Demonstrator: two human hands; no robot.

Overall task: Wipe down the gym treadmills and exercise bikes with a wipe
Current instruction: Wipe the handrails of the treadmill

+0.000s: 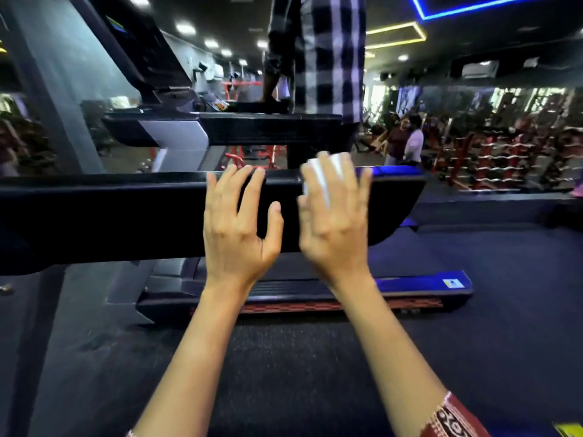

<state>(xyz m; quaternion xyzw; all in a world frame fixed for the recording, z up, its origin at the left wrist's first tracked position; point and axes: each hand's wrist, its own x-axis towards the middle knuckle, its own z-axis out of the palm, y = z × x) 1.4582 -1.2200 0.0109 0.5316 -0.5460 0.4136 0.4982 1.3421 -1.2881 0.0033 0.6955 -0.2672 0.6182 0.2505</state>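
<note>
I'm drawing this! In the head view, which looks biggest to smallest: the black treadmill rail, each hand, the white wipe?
1. black treadmill rail
2. left hand and right hand: they look alike, a tie
3. white wipe, partly hidden under the right hand

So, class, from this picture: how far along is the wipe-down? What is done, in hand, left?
Done: nothing provable; no surface shows a wiped mark. In hand: the right hand presses the white wipe on the black handrail, left hand resting beside. Left: the next treadmill, where a person stands.
</note>
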